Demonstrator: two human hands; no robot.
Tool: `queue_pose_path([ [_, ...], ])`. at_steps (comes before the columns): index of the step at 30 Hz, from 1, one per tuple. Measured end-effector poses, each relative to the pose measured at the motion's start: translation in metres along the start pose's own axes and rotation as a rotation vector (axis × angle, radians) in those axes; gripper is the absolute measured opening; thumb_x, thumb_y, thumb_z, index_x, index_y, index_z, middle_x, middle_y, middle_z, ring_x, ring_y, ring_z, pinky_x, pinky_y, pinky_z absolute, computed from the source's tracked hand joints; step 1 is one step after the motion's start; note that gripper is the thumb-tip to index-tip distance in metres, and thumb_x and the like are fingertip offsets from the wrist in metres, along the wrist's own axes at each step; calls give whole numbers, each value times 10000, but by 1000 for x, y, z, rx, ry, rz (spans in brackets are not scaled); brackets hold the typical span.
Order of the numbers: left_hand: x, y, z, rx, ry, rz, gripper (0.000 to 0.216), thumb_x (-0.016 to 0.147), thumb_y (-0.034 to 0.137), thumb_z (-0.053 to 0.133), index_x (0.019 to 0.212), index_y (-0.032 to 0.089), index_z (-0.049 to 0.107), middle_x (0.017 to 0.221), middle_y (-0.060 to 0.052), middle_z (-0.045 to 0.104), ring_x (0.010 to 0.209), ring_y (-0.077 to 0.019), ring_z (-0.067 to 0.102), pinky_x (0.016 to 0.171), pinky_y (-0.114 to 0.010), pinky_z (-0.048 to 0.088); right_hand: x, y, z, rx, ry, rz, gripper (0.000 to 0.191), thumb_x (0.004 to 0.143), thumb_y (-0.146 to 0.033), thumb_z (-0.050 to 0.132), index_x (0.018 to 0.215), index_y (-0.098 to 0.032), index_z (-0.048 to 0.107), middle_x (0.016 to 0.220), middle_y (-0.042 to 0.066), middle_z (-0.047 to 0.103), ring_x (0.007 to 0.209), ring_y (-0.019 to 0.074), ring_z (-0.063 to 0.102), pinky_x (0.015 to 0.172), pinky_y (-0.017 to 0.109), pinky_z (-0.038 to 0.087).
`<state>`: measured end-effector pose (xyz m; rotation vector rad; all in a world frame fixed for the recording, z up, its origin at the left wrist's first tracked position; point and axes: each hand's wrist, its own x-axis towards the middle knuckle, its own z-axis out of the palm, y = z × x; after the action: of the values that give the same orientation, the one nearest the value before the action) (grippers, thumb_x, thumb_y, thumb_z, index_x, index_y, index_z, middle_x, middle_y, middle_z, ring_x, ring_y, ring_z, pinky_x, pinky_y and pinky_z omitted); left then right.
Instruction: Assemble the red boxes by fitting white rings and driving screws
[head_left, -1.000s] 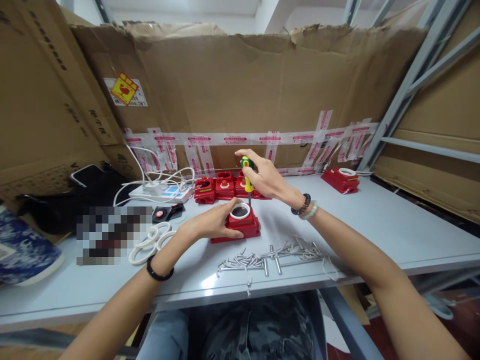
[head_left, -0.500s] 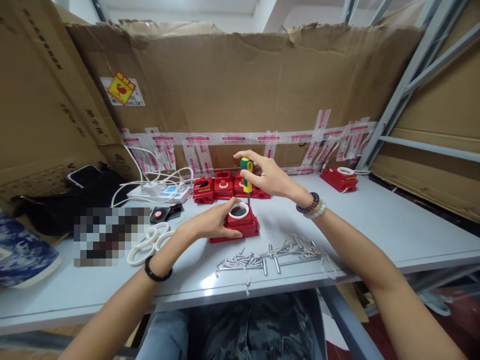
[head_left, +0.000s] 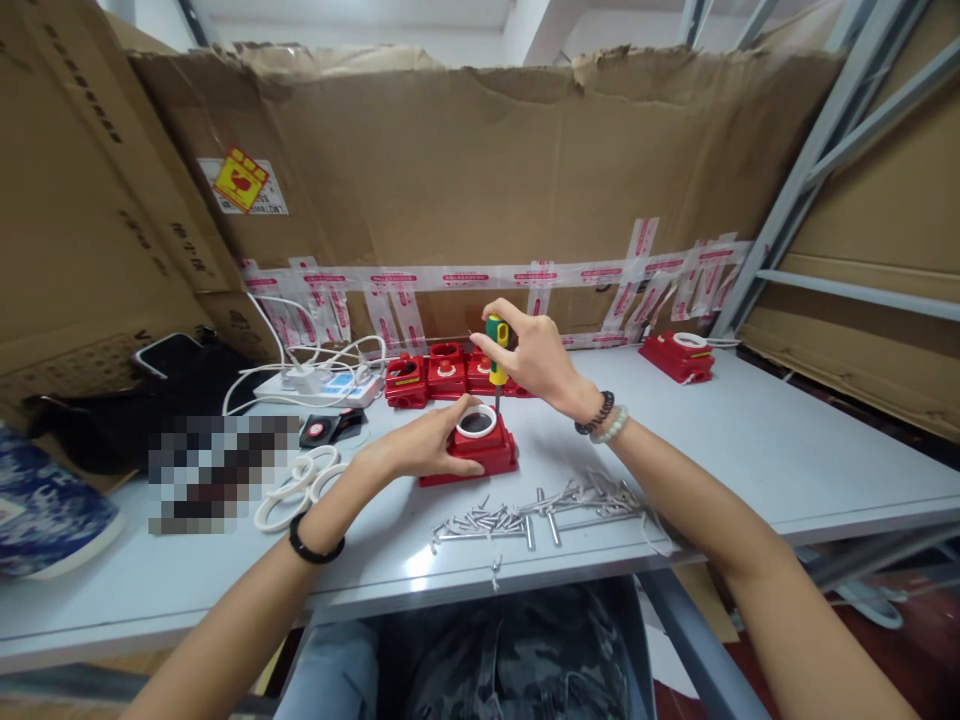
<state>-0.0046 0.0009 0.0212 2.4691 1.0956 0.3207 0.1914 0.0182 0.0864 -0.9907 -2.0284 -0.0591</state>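
Observation:
A red housing (head_left: 491, 458) with a white ring (head_left: 475, 421) on its top rests on the table. My left hand (head_left: 431, 440) is closed round its left side, thumb toward me and fingers behind. In my right hand (head_left: 529, 355) is a screwdriver (head_left: 498, 350) with a green and yellow handle, held upright. Its shaft points down at the right rear corner of the housing, beside the white ring; the tip is hidden. Loose screws (head_left: 487, 520) and metal T-shaped rods (head_left: 551, 525) with strings lie in front of the housing.
Behind my hands stand several red housings (head_left: 447, 372). Another red housing (head_left: 675, 358) with a white ring is at the back right. To the left are white rings (head_left: 281, 510), a black piece (head_left: 321, 430), a power strip (head_left: 352, 385) with cables and a black bag (head_left: 97, 420).
My right hand has turned about the screwdriver handle, and its wrist has shifted slightly left. The left hand and the red housing have stayed in place.

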Motion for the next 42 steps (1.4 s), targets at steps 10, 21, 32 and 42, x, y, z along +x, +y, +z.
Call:
queue_pose_path([
  [10, 0, 0, 0, -7, 1, 17, 775, 695, 580, 678, 1293, 189, 380, 1264, -138, 567, 1098, -315, 561, 897, -374, 430, 4, 5, -12, 270, -213, -109, 290, 897, -308, 462, 1166, -212, 517, 938, 10, 623, 674, 109, 518, 656, 258, 395],
  [21, -1, 3, -1, 6, -1, 0, 777, 698, 569, 681, 1299, 188, 369, 1286, -151, 560, 1103, -326, 565, 904, -394, 433, 4, -7, 0, 151, -141, -32, 291, 889, -315, 469, 1157, -203, 493, 918, 31, 616, 702, 133, 515, 676, 284, 398],
  [32, 0, 0, -1, -16, 2, 10, 757, 681, 578, 682, 1270, 194, 403, 1228, -137, 585, 1046, -307, 585, 861, -374, 437, 7, 2, 3, -61, 2, 61, 164, 857, -328, 566, 948, -194, 537, 634, -37, 509, 549, 112, 402, 592, 273, 333],
  [42, -1, 2, -2, -7, 0, 21, 753, 696, 568, 676, 1293, 214, 386, 1281, -127, 564, 1096, -314, 568, 897, -380, 432, 16, 5, -32, 199, -453, -159, 311, 798, -199, 565, 1105, -222, 521, 949, 15, 622, 756, 136, 527, 689, 275, 398],
])
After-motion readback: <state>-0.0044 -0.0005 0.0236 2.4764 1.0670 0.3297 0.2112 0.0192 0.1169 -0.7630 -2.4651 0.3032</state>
